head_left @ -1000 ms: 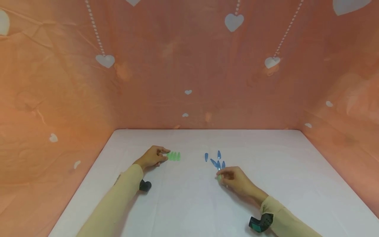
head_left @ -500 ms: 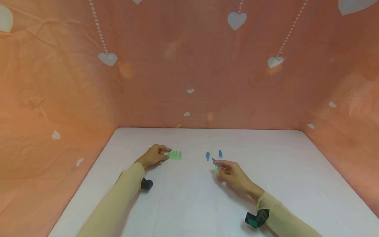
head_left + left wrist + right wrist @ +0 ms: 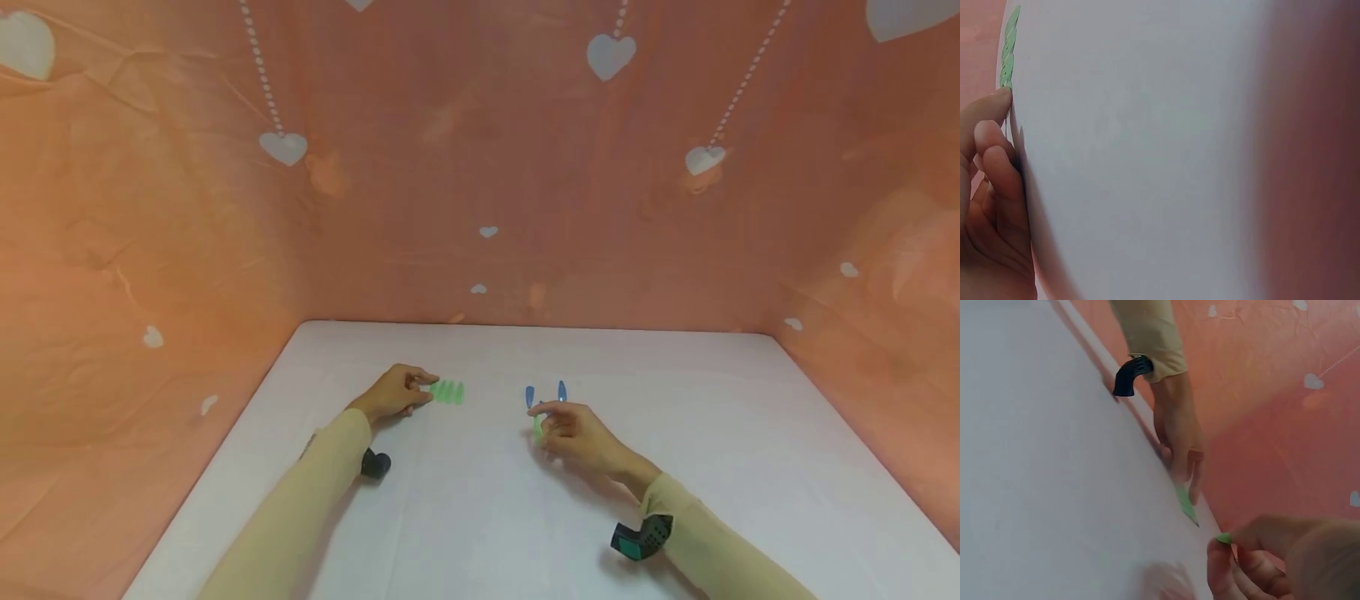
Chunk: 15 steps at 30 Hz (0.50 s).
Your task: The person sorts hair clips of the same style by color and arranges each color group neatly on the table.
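Observation:
In the head view, my left hand [image 3: 393,392] rests at the left end of a row of several slim green teardrop-shaped clips [image 3: 448,392]. Its thumb and index finger pinch the endmost clip by its two ends. The row also shows as green clips [image 3: 1009,47] beyond the fingertip in the left wrist view. My right hand [image 3: 581,433] pinches another green clip [image 3: 537,428] between thumb and fingers, just above the table. That clip's tip [image 3: 1224,538] pokes out of the grip in the right wrist view. Blue teardrop clips [image 3: 562,391] lie beyond the right hand, some hidden by it.
A white table [image 3: 465,508] bears everything. Orange cloth [image 3: 420,208] printed with pale hearts stands behind and at both sides. Each wrist carries a black camera; the right one [image 3: 642,537] hangs just over the tabletop.
My right hand has carried the green clip a little left and away from me, covering several of the blue clips. My left hand keeps its place at the green row.

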### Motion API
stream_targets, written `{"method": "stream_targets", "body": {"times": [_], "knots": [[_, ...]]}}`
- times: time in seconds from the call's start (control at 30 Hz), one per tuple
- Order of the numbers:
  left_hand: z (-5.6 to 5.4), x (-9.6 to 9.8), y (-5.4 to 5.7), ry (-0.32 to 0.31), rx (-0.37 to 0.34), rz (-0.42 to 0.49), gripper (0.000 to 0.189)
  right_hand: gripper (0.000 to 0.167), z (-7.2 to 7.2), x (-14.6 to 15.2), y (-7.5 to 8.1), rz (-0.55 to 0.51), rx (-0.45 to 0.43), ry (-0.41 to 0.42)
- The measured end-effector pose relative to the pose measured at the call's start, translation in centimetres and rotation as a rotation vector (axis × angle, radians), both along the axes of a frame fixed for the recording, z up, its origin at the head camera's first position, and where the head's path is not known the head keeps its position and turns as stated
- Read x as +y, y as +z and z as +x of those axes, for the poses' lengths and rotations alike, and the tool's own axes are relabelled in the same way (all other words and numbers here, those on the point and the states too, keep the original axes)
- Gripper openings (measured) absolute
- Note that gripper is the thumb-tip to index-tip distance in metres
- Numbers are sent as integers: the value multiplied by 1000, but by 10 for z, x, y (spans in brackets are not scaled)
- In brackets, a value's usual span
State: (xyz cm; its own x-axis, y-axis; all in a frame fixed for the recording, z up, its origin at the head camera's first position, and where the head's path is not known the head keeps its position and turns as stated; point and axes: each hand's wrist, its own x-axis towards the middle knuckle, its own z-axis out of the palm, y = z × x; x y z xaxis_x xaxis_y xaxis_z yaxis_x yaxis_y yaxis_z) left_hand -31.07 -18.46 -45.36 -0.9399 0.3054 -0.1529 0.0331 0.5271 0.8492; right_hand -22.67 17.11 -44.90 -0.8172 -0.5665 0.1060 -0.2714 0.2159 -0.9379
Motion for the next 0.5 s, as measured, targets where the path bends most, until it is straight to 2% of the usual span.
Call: {"method": "stream_targets", "body": {"times": [0.13,0.33,0.5], "knots": [[1,-2,-1,-4,-9,18,41,45,-4,-3,3,12,-37,48],[2,-3,-1,-38,12,39,40,46,-7,-6,8,49,-94,63],[2,-1,0,-8,5,25,40,46,-11,-9,10,39,-105,59]]}}
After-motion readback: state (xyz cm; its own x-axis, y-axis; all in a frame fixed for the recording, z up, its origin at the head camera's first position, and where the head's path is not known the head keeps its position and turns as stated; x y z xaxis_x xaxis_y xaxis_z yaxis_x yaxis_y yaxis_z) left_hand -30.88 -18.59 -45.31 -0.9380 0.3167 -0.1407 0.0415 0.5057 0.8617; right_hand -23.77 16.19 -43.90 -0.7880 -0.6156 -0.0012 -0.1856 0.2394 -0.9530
